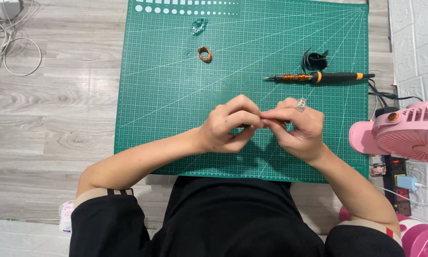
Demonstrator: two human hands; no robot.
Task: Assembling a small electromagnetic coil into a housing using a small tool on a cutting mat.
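Head camera looks down: left hand and right hand meet fingertip to fingertip over the green mat, pinching something tiny and dark, too hidden to tell; copper ring and black-orange tool lie beyond; pink fan sits right.

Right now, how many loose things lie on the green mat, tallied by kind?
Copper wire coil: 1
Black-and-orange soldering iron: 1
Black bundle: 1
Small clear piece: 1
Total: 4, on the green cutting mat.

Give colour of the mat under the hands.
Green with a white grid, the cutting mat; head view shows it.
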